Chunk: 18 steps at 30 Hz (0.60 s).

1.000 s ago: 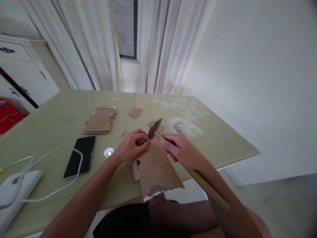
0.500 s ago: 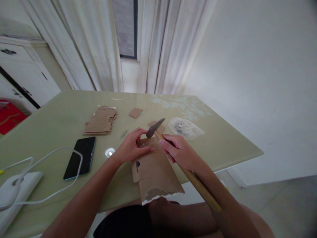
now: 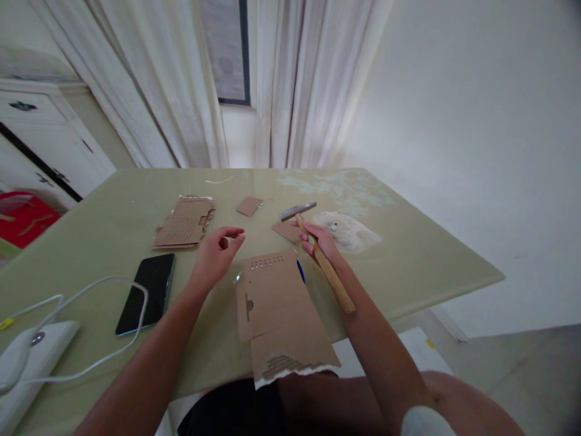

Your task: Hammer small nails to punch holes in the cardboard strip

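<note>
A brown cardboard piece (image 3: 276, 303) with a row of small holes near its far edge lies on the green table (image 3: 408, 260), overhanging the near edge. My right hand (image 3: 318, 239) grips a wooden-handled hammer (image 3: 313, 242) just below its metal head, held beyond the cardboard's far right corner. My left hand (image 3: 215, 254) hovers left of the cardboard with thumb and forefinger pinched together; whether something small is between them is too fine to tell. A blue pen (image 3: 300, 270) pokes out from under the cardboard's right edge.
A black phone (image 3: 147, 290) lies to the left, with a white cable (image 3: 91, 290) running to a white device (image 3: 27, 357). A stack of cardboard (image 3: 184, 221) and small scraps (image 3: 249, 206) sit farther back. A white crumpled bag (image 3: 347, 230) lies to the right.
My left hand has lifted off the cardboard and moved left. My right hand has carried the hammer up and away to the far right, exposing the row of holes.
</note>
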Each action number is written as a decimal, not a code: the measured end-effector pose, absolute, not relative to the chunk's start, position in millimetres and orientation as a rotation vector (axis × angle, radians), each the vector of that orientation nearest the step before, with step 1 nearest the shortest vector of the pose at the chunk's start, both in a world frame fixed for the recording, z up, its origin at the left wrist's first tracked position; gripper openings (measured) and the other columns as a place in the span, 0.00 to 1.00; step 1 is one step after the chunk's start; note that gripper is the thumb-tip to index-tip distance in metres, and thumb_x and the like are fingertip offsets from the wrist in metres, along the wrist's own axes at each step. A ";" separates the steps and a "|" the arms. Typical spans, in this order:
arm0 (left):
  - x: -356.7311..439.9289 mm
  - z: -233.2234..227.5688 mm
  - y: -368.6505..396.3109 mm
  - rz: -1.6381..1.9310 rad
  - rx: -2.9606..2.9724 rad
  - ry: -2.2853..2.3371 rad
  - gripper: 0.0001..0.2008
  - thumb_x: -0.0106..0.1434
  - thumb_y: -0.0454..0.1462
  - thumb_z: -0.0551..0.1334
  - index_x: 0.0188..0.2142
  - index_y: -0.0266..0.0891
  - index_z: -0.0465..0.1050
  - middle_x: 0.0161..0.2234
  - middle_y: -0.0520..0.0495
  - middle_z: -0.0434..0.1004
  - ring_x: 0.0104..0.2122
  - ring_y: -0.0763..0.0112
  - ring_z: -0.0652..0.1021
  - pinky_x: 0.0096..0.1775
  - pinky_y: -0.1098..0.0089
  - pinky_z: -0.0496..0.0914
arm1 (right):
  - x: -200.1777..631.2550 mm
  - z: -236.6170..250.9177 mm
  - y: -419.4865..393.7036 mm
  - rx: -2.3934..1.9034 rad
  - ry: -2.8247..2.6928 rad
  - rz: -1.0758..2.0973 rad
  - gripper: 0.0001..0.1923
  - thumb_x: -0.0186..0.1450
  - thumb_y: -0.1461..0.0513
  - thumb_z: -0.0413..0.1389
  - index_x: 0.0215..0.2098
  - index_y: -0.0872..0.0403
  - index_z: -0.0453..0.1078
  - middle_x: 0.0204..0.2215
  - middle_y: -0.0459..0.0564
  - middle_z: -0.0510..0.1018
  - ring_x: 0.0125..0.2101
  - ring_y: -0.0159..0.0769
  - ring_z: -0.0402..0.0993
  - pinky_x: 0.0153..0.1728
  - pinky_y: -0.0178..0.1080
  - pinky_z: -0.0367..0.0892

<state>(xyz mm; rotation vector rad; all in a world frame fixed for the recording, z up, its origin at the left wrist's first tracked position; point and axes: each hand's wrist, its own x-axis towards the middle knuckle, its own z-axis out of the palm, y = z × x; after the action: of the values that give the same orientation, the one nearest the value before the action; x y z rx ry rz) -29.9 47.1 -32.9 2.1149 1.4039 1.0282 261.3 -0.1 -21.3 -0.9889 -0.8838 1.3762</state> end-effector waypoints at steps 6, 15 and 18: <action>-54.5 -51.9 65.1 0.733 2.264 1.734 0.13 0.66 0.44 0.63 0.41 0.39 0.81 0.38 0.35 0.84 0.42 0.44 0.81 0.45 0.54 0.73 | 267.7 -59.2 3.4 -0.964 -0.761 1.451 0.21 0.64 0.53 0.67 0.49 0.59 0.80 0.22 0.38 0.67 0.13 0.22 0.58 0.13 0.28 0.51; -50.6 -59.2 70.7 0.302 2.270 1.886 0.14 0.70 0.42 0.61 0.44 0.36 0.82 0.45 0.33 0.87 0.48 0.44 0.84 0.49 0.55 0.76 | 265.9 -65.9 3.8 -0.926 -0.675 1.492 0.13 0.71 0.58 0.61 0.49 0.59 0.79 0.22 0.39 0.68 0.13 0.22 0.58 0.13 0.27 0.54; -50.0 -59.4 72.5 0.255 2.266 1.897 0.14 0.71 0.41 0.60 0.44 0.36 0.83 0.45 0.32 0.87 0.48 0.44 0.85 0.48 0.56 0.76 | 268.7 -65.0 5.3 -0.920 -0.661 1.514 0.13 0.73 0.59 0.60 0.50 0.59 0.79 0.22 0.39 0.67 0.13 0.22 0.57 0.12 0.27 0.53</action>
<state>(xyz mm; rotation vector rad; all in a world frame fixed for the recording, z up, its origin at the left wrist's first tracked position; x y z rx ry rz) -50.0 72.5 -59.4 2.2656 1.8974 0.2547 268.7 5.3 -65.0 -0.9198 -0.6615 1.5138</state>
